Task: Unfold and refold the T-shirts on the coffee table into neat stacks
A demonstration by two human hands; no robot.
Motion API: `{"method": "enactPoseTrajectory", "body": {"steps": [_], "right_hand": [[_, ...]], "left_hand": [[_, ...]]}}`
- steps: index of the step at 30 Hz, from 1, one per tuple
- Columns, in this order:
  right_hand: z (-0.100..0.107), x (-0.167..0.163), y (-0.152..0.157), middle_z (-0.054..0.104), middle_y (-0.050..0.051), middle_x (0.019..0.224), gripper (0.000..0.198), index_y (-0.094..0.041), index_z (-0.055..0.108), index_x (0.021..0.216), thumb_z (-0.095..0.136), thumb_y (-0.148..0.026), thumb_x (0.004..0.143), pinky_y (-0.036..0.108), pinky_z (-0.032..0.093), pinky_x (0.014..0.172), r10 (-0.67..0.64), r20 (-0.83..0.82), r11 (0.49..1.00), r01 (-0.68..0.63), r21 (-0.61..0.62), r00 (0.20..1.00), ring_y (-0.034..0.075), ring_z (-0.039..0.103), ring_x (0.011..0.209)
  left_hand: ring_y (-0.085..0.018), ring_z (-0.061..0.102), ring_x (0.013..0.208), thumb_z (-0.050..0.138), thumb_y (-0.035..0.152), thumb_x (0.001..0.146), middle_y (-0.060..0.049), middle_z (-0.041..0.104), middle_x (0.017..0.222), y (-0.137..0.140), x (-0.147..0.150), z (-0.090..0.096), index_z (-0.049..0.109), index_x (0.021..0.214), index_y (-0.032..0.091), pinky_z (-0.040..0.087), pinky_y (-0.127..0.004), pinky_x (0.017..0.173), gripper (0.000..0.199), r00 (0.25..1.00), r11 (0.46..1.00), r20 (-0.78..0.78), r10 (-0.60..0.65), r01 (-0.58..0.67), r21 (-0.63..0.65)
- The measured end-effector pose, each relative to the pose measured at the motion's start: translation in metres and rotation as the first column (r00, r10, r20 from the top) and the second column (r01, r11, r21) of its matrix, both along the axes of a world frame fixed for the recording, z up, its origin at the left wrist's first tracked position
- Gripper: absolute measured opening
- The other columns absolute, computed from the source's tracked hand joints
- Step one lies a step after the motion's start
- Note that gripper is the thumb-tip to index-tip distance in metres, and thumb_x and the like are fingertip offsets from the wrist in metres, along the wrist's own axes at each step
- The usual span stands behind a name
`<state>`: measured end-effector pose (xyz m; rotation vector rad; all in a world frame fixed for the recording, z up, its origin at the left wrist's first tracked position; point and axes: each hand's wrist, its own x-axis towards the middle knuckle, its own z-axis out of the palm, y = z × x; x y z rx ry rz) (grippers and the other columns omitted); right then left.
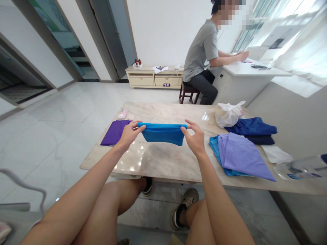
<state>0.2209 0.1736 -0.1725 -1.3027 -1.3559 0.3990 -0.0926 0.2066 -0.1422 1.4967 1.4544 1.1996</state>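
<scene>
A bright blue folded cloth [163,133] is stretched between my two hands, held above the marble-patterned table [163,160]. My left hand [129,133] pinches its upper left corner between thumb and fingers. At the upper right corner, my right hand [194,136] grips it the same way. The cloth's lower edge hangs free and sags a little. Just behind my left hand, a folded purple cloth [113,132] lies flat on the table. To the right of my right hand rests a lavender cloth [237,153], on top of a lighter blue cloth [216,149].
At the table's right are a white plastic bag [228,115], dark blue cloths [251,126], white paper [277,154] and a clear bottle [301,169] lying on its side. A pink packet [123,114] lies far left. Beyond, a person [204,47] sits at a white desk [251,69].
</scene>
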Motion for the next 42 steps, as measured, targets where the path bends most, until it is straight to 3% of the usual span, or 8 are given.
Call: {"method": "enactPoseTrajectory", "body": {"steps": [5, 10, 16, 20, 22, 27, 33, 42], "right_hand": [[0.001, -0.002, -0.006, 0.079, 0.007, 0.082, 0.047, -0.018, 0.075, 0.089, 0.079, -0.065, 0.088, 0.035, 0.060, 0.076, -0.052, -0.167, 0.996, 0.039, -0.081, 0.985, 0.023, 0.074, 0.076], [-0.030, -0.001, 0.013, 0.078, 0.007, 0.085, 0.034, -0.018, 0.070, 0.088, 0.086, -0.048, 0.083, 0.032, 0.060, 0.078, -0.124, -0.057, 0.942, 0.099, -0.319, 0.991, 0.022, 0.075, 0.081], [-0.089, 0.024, 0.030, 0.080, 0.009, 0.094, 0.027, -0.015, 0.075, 0.098, 0.087, -0.033, 0.081, 0.033, 0.059, 0.092, -0.001, 0.217, 0.748, 0.145, -0.647, 0.976, 0.024, 0.076, 0.097], [-0.103, 0.025, 0.024, 0.078, 0.010, 0.078, 0.031, -0.016, 0.076, 0.081, 0.086, -0.044, 0.088, 0.026, 0.058, 0.071, 0.064, 0.091, 0.543, 0.042, -0.839, 0.994, 0.022, 0.076, 0.080], [-0.104, 0.018, 0.020, 0.076, 0.009, 0.071, 0.037, -0.015, 0.076, 0.077, 0.088, -0.048, 0.086, 0.025, 0.055, 0.060, 0.068, 0.037, 0.501, -0.002, -0.865, 0.997, 0.021, 0.074, 0.069], [-0.103, -0.011, 0.014, 0.074, 0.008, 0.068, 0.031, -0.015, 0.075, 0.075, 0.090, -0.041, 0.083, 0.026, 0.054, 0.055, 0.021, 0.054, 0.525, 0.035, -0.850, 0.998, 0.022, 0.072, 0.067], [-0.089, -0.049, -0.004, 0.080, 0.008, 0.095, 0.012, -0.017, 0.076, 0.092, 0.077, -0.029, 0.088, 0.025, 0.060, 0.075, -0.047, 0.044, 0.674, 0.064, -0.736, 0.998, 0.025, 0.076, 0.098], [0.018, 0.001, -0.101, 0.074, 0.004, 0.083, 0.027, -0.021, 0.063, 0.103, 0.079, -0.039, 0.090, 0.027, 0.058, 0.056, -0.116, -0.104, 0.761, 0.021, -0.649, 0.988, 0.019, 0.070, 0.068]], "left_hand": [[-0.025, 0.071, 0.088, 0.093, 0.065, 0.069, -0.009, 0.079, 0.088, -0.006, 0.005, 0.007, 0.081, 0.085, 0.015, 0.056, -0.035, 0.083, 0.054, 0.997, 0.998, 0.078, 0.004, 0.001, -0.064], [-0.027, 0.076, 0.092, 0.093, 0.048, 0.072, -0.011, 0.081, 0.094, 0.007, 0.003, -0.020, 0.080, 0.087, 0.015, 0.058, -0.038, 0.090, 0.038, 0.997, 0.969, -0.071, 0.003, -0.021, -0.247], [-0.026, 0.077, 0.109, 0.074, 0.021, 0.087, -0.011, 0.081, 0.122, 0.029, -0.010, -0.045, 0.079, 0.113, 0.018, 0.056, -0.036, 0.103, 0.027, 0.823, 0.987, -0.566, -0.050, -0.046, -0.154], [-0.027, 0.075, 0.117, 0.065, 0.027, 0.099, -0.010, 0.081, 0.124, 0.020, -0.005, -0.036, 0.078, 0.118, 0.020, 0.056, -0.037, 0.104, 0.024, 0.724, 0.989, -0.674, -0.149, 0.102, -0.109], [-0.029, 0.075, 0.118, 0.063, 0.030, 0.101, -0.010, 0.081, 0.124, 0.012, 0.001, -0.032, 0.078, 0.120, 0.021, 0.057, -0.038, 0.102, 0.026, 0.683, 0.986, -0.711, -0.166, 0.112, -0.123], [-0.030, 0.074, 0.123, 0.058, 0.029, 0.104, -0.009, 0.079, 0.130, 0.000, 0.008, -0.027, 0.078, 0.122, 0.024, 0.059, -0.039, 0.099, 0.028, 0.646, 0.983, -0.740, -0.186, 0.125, -0.138], [-0.029, 0.073, 0.123, 0.055, 0.030, 0.106, -0.010, 0.078, 0.130, -0.021, 0.025, -0.004, 0.077, 0.123, 0.024, 0.059, -0.037, 0.100, 0.028, 0.653, 0.985, -0.739, -0.165, 0.148, -0.089], [-0.028, 0.071, 0.125, 0.050, 0.028, 0.108, -0.011, 0.076, 0.133, -0.053, 0.075, 0.021, 0.078, 0.122, 0.023, 0.059, -0.036, 0.099, 0.031, 0.597, 0.950, -0.778, -0.197, 0.311, -0.003]]}}
